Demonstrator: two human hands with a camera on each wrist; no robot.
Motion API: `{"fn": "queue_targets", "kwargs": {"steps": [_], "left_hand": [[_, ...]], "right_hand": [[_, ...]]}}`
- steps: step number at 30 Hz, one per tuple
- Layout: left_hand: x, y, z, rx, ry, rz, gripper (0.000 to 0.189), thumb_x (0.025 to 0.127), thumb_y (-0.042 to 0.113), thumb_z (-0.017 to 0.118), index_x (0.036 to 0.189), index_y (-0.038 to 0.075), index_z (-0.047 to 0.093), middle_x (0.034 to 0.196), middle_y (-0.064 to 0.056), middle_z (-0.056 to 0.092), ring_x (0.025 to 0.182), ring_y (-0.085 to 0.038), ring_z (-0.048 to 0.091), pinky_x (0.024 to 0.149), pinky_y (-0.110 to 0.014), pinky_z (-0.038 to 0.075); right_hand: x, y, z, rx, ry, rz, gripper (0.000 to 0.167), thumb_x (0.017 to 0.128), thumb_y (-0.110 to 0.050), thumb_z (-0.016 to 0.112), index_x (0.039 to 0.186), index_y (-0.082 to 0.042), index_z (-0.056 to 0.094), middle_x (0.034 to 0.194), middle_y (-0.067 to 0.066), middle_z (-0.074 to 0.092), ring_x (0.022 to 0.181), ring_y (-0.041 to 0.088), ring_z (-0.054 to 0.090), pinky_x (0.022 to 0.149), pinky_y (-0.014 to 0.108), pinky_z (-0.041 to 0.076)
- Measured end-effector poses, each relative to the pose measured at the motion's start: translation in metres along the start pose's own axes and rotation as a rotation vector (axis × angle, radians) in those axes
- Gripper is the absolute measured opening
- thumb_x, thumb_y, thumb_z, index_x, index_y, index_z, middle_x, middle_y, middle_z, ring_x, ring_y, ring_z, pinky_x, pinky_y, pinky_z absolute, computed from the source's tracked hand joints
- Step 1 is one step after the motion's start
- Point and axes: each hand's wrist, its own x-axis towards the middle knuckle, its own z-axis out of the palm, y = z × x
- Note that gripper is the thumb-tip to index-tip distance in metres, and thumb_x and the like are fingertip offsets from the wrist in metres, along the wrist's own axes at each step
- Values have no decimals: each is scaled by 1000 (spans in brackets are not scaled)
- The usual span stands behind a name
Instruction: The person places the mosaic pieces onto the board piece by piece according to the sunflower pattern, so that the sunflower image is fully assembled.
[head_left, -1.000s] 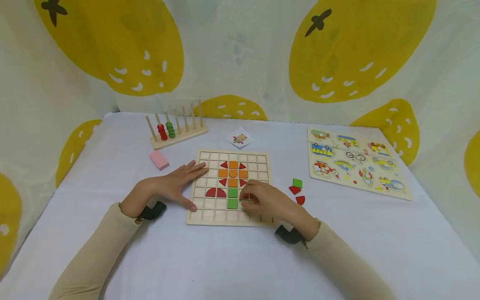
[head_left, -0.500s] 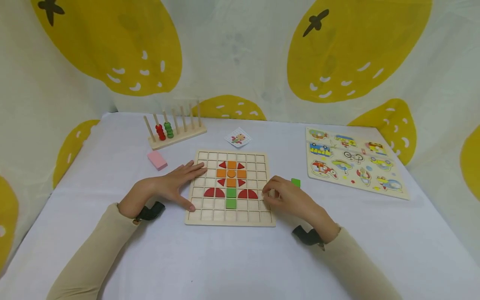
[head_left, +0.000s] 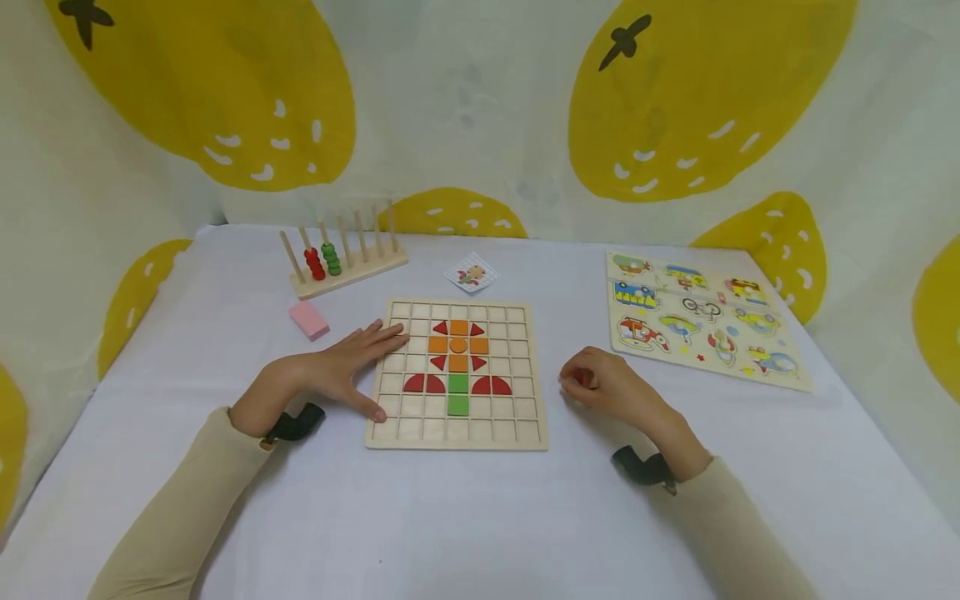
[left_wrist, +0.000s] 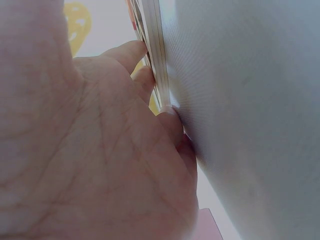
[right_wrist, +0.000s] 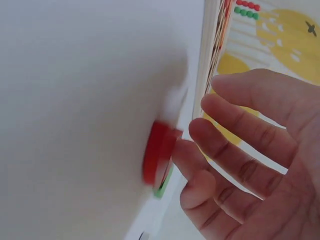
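A wooden grid board [head_left: 498, 432] bears orange squares, an orange disc, red triangles, two green squares [head_left: 458, 394] and red quarter-round tiles [head_left: 492, 386] in a flower-like figure. My left hand [head_left: 337, 367] rests on its left edge, fingers spread and thumb apart. Right of the board, my right hand [head_left: 611, 390] is low over the cloth with bent, relaxed fingers. In the right wrist view, red pieces [right_wrist: 159, 152] lie right at the fingertips of that hand [right_wrist: 270, 155], with a green piece [right_wrist: 162, 186] behind. The head view hides these pieces behind the hand.
A patterned card [head_left: 472, 273] lies behind the board. At back left are a peg rack [head_left: 360, 271] with red and green beads and a pink block [head_left: 309, 321]. A wooden picture puzzle [head_left: 697, 321] lies on the right.
My right hand has left the board and moved right to the loose pieces. Two red quarter-round tiles now show on the board's right side. My left hand has stayed in place.
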Motion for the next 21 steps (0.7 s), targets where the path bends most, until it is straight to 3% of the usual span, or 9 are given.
{"fn": "queue_targets", "kwargs": {"steps": [7, 16, 21], "left_hand": [[-2, -1, 0, -1, 8, 9, 114, 73, 45, 83, 157, 9, 15, 164, -14, 2, 148, -40, -9, 117, -60, -3], [-1, -2, 0, 6, -2, -2, 115, 73, 47, 83, 158, 12, 13, 164, -10, 1, 149, -37, -10, 118, -58, -3], [-1, 0, -1, 3, 2, 3, 115, 73, 46, 83, 157, 10, 13, 164, -12, 1, 148, -38, -11, 117, -58, -4]], "right_hand": [[-2, 9, -3, -32, 26, 36, 5, 85, -3, 71, 90, -6, 70, 104, 15, 60, 93, 29, 53, 81, 42, 46], [-1, 14, -1, 42, -6, 64, 15, 82, 2, 73, 96, 1, 68, 103, 16, 58, 78, 21, 56, 66, 25, 49], [1, 11, -2, 37, -18, 60, 19, 82, 0, 74, 100, 2, 69, 101, 15, 58, 78, 19, 55, 64, 22, 48]]}}
